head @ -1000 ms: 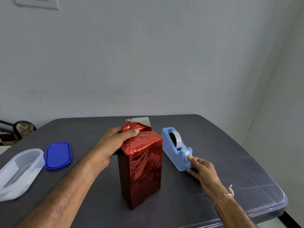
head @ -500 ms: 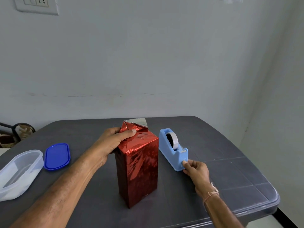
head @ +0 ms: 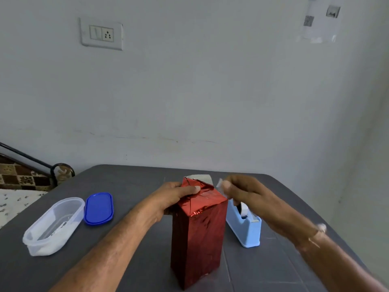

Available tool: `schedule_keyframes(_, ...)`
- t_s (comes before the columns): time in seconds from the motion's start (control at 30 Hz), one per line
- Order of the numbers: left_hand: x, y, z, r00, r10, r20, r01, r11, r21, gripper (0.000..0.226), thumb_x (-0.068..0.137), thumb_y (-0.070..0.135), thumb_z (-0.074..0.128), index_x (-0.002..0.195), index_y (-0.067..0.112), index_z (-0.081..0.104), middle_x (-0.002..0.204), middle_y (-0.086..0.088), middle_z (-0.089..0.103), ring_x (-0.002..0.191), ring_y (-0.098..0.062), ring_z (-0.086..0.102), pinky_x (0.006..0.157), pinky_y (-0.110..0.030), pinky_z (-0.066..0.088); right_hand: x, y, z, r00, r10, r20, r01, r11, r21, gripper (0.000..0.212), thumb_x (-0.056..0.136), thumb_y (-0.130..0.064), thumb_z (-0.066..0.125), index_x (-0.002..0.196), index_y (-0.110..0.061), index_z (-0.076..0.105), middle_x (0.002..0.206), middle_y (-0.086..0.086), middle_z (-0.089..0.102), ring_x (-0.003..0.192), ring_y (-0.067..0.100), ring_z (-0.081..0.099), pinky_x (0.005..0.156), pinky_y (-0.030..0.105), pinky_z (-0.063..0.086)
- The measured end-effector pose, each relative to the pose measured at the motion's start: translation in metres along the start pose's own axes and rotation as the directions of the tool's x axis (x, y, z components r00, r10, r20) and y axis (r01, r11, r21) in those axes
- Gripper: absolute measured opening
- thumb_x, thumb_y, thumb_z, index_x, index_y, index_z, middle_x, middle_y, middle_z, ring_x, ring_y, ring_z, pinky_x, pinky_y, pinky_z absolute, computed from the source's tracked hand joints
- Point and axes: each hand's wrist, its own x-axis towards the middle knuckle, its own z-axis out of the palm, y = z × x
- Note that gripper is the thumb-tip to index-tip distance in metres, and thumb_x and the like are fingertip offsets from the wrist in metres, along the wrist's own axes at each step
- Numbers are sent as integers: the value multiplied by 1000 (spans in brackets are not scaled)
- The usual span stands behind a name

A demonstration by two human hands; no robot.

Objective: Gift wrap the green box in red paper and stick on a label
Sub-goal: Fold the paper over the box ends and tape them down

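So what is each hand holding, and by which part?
The left hand grips the red-wrapped box at its folded top. The right hand, blurred, pinches a small tape strip by one end.

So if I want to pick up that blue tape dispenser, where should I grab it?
Probably by its two long flat sides, fingers straddling the tape dispenser low on the body, coming from above and the right. The wrapped box stands close on its left, and the roll and cutter occupy the top.
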Motion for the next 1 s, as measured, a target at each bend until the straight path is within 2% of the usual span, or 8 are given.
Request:
schedule_keyframes(0.13, 5, 0, -3, 999, -26, 28, 26, 1000, 2, 40, 82, 45, 81, 108, 15, 77, 85, -1, 76, 70, -12, 67, 65, -26, 53, 38, -21, 6, 975, -10, 222, 69, 964, -257, 37, 104, -43, 55, 89, -10, 61, 77, -4, 46, 72, 8, 41, 68, 27, 35)
schedule_keyframes(0.23, 8, -3, -4, 999, -28, 41, 28, 1000, -13, 36, 82, 44, 81, 104, 15, 77, 84, -2, 75, 69, -12, 66, 65, -26, 53, 53, -25, 12, 952, 70, 297, 55, 918, -392, 37, 103, -48, 55, 89, -14, 63, 76, -7, 48, 70, 7, 42, 69, 27, 37)
schedule_keyframes(0.33, 9, -5, -4, 999, -27, 42, 28, 999, -28, 27, 89, 41, 76, 99, 17, 76, 80, -1, 74, 64, -11, 65, 61, -26, 51, 61, -29, 19, 934, 118, 337, 50, 891, -452, 41, 104, -45, 54, 93, -7, 63, 75, -4, 47, 69, 9, 41, 68, 27, 36)
schedule_keyframes(0.57, 10, -5, -5, 998, -5, 65, 7, 1000, -30, 28, 91, 44, 74, 99, 17, 74, 78, 0, 73, 62, -11, 66, 60, -26, 53, 71, -29, 24, 923, 149, 354, 74, 836, -544, 37, 103, -45, 56, 88, -13, 66, 75, -3, 53, 69, 9, 47, 69, 28, 41)
schedule_keyframes(0.67, 10, -6, -4, 998, 6, 70, -4, 1000, -18, 27, 89, 46, 75, 96, 19, 75, 76, 2, 73, 59, -8, 66, 58, -24, 52, 72, -28, 31, 938, 123, 323, 133, 734, -666, 30, 99, -48, 60, 86, -22, 67, 77, -9, 60, 69, 5, 52, 69, 28, 43)
schedule_keyframes(0.77, 10, -5, -4, 998, 12, 69, -10, 1000, -20, 29, 89, 45, 74, 100, 17, 76, 77, 2, 74, 61, -9, 67, 59, -24, 53, 71, -28, 38, 958, 105, 267, 141, 638, -757, 27, 97, -56, 59, 84, -32, 63, 74, -15, 56, 72, 5, 52, 69, 29, 39)
schedule_keyframes(0.87, 10, -5, -4, 998, 10, 68, -9, 1000, -14, 28, 87, 46, 76, 94, 19, 75, 78, 1, 75, 62, -9, 67, 60, -25, 53, 68, -30, 37, 971, 90, 222, 132, 575, -808, 31, 95, -61, 58, 92, -33, 70, 79, -16, 60, 82, 8, 57, 73, 29, 39)
schedule_keyframes(1.0, 11, -6, -3, 999, 9, 53, -9, 1000, -14, 36, 85, 46, 78, 104, 15, 77, 80, 1, 75, 65, -9, 68, 63, -25, 54, 66, -33, 39, 981, 32, 191, 152, 485, -861, 39, 92, -66, 58, 97, -30, 73, 95, -9, 71, 89, 15, 64, 75, 30, 40)
